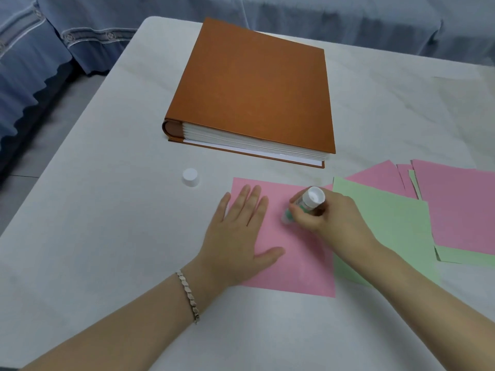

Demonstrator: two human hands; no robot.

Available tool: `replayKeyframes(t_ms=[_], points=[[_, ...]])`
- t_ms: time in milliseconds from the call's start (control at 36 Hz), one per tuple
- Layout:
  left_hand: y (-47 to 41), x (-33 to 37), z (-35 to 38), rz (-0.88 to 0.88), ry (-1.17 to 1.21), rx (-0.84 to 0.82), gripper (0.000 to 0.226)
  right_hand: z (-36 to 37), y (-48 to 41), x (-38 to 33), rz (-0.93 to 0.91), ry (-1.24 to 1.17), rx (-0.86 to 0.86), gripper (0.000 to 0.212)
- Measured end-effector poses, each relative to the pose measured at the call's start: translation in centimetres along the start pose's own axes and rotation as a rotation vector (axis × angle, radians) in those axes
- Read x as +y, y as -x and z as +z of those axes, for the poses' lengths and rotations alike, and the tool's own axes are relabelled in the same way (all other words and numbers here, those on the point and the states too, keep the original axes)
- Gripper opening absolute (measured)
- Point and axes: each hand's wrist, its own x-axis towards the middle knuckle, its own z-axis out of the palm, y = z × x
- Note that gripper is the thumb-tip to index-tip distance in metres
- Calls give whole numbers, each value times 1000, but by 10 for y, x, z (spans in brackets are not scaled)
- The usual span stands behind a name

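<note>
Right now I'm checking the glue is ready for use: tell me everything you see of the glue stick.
The glue stick is a white plastic tube with a green label, uncapped, tilted, white base up and blurred tip down on the pink sheet. The right hand grips its barrel. Its white cap stands apart on the table.

We locate the album on the table. Before the album lies a sheet. On it rest our left hand and the glue stick, which our right hand holds. The cap stands before the album's left corner. A pile lies before the album's right corner.
</note>
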Motion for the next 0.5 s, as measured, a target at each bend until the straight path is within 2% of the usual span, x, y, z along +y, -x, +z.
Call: replayKeyframes(t_ms=[222,306,361,417,500], points=[[2,0,2,-81,10,6,84,5,-24,0,-23,-32,95,18],[2,0,1,-97,22,3,84,5,-29,0,-15,-19,128,12],[2,0,1,-101,27,7,83,4,-29,1,-13,-37,180,9],[2,0,0,-103,28,17,80,2,-26,1,-8,-79,236,15],[2,0,1,-98,30,41,75,-1,-13,-2,4,-57,165,16]])
